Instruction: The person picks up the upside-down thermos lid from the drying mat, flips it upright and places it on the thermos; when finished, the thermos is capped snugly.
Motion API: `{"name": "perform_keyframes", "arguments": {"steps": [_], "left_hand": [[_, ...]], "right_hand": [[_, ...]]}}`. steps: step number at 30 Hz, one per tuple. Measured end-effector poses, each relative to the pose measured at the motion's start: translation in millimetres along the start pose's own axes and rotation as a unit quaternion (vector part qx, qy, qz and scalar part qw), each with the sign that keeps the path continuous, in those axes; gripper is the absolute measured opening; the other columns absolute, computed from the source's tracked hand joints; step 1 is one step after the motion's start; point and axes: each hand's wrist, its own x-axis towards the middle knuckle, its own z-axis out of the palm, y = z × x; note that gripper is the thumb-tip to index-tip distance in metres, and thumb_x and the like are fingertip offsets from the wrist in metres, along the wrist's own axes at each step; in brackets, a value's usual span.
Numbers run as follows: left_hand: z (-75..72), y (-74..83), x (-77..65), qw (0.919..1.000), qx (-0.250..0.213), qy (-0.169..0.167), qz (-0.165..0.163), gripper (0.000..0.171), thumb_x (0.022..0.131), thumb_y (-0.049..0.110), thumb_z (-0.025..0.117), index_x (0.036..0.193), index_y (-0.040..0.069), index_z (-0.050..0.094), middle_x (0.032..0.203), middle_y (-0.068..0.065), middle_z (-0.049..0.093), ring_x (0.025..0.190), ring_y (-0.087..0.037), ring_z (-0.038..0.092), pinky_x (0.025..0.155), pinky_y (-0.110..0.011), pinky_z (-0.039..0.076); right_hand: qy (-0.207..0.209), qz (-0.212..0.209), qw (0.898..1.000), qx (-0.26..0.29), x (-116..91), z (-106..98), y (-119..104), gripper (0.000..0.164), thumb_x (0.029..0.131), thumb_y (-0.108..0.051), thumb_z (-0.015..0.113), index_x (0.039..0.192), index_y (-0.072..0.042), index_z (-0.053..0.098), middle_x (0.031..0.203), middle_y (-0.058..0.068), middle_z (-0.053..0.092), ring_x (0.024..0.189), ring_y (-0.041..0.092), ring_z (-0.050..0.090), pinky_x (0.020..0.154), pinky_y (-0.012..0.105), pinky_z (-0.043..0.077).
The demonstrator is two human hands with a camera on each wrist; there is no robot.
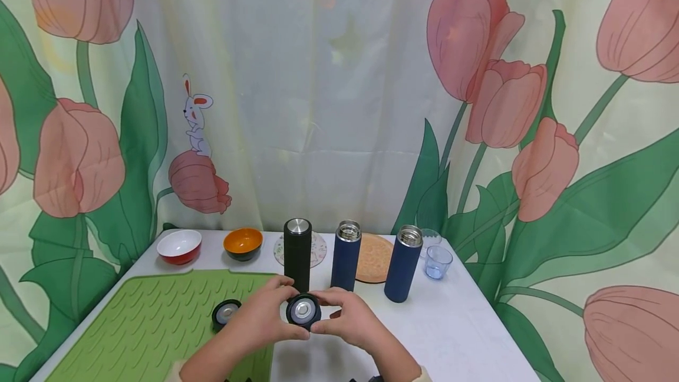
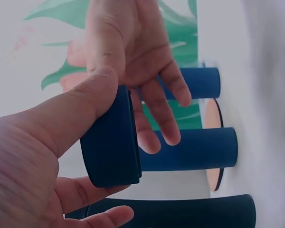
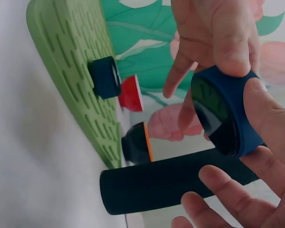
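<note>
Above the table, a round dark-blue flask lid (image 1: 303,310) is held between both hands, the metal disc on its inside turned toward the head camera. My left hand (image 1: 265,314) grips its left edge, thumb on one side and fingers on the other. From the right, my right hand (image 1: 350,318) pinches the same lid with thumb and fingers. Just beyond the hands a black flask (image 1: 297,252) stands upright with its silver top. Two blue flasks (image 1: 346,261) stand to the right of it, their steel mouths uncovered. A second lid (image 1: 226,313) lies on the green mat (image 1: 159,305).
A red-and-white bowl (image 1: 179,247) and an orange bowl (image 1: 243,244) stand at the back left. Behind the flasks lie a patterned round mat (image 1: 318,250) and a tan round board (image 1: 373,258). A clear glass (image 1: 438,263) stands near the right edge.
</note>
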Motion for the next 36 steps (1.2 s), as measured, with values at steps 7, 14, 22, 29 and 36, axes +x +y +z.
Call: {"name": "perform_keyframes", "arguments": {"steps": [7, 14, 22, 29, 36], "left_hand": [[5.2, -0.5, 2.1, 0.9996, -0.026, -0.005, 0.006, 0.072, 0.065, 0.058, 0.098, 0.12, 0.016, 0.076, 0.147, -0.007, 0.057, 0.12, -0.03, 0.065, 0.094, -0.056, 0.059], [9.4, -4.0, 5.3, 0.9989, -0.046, 0.002, 0.002, 0.069, 0.067, 0.059, 0.097, 0.12, 0.021, 0.075, 0.148, -0.006, 0.057, 0.124, -0.031, 0.064, 0.098, -0.059, 0.058], [10.6, -8.5, 3.3, 0.996, -0.088, -0.01, 0.007, 0.074, 0.069, 0.057, 0.096, 0.127, 0.021, 0.067, 0.146, -0.009, 0.056, 0.122, -0.03, 0.063, 0.1, -0.059, 0.057], [2.0, -17.7, 3.5, 0.966, -0.239, -0.085, -0.051, 0.064, 0.109, 0.059, 0.048, 0.125, 0.001, 0.071, 0.139, -0.02, 0.065, 0.124, -0.041, 0.066, 0.103, -0.066, 0.053], [-2.6, -22.1, 5.2, 0.9037, -0.379, -0.179, -0.087, 0.072, 0.108, 0.062, 0.046, 0.131, -0.003, 0.07, 0.123, -0.016, 0.077, 0.12, -0.031, 0.07, 0.099, -0.062, 0.058]], "right_hand": [[0.026, 0.003, 1.0, -0.007, 0.1, 0.1, 6.4, 0.053, 0.086, -0.027, 0.09, 0.137, -0.025, 0.074, 0.125, -0.004, 0.071, 0.129, 0.029, 0.063, 0.094, 0.041, 0.061], [0.027, -0.005, 1.0, 0.009, 0.5, 1.8, 5.4, 0.058, 0.086, -0.025, 0.09, 0.141, -0.023, 0.07, 0.129, -0.001, 0.069, 0.127, 0.029, 0.063, 0.097, 0.046, 0.061], [0.071, -0.054, 0.995, -0.037, -3.3, 5.0, 3.4, 0.067, 0.084, -0.029, 0.092, 0.146, -0.031, 0.066, 0.129, -0.009, 0.065, 0.124, 0.018, 0.061, 0.1, 0.038, 0.057], [0.202, -0.308, 0.887, -0.279, -8.6, 9.0, -3.3, 0.072, 0.076, -0.017, 0.096, 0.14, -0.035, 0.069, 0.12, -0.004, 0.068, 0.109, 0.013, 0.065, 0.092, 0.027, 0.06], [0.234, -0.406, 0.8, -0.373, -9.2, 9.9, -8.6, 0.08, 0.073, -0.016, 0.098, 0.143, -0.036, 0.066, 0.113, 0.0, 0.071, 0.103, 0.013, 0.068, 0.091, 0.024, 0.057]]}}
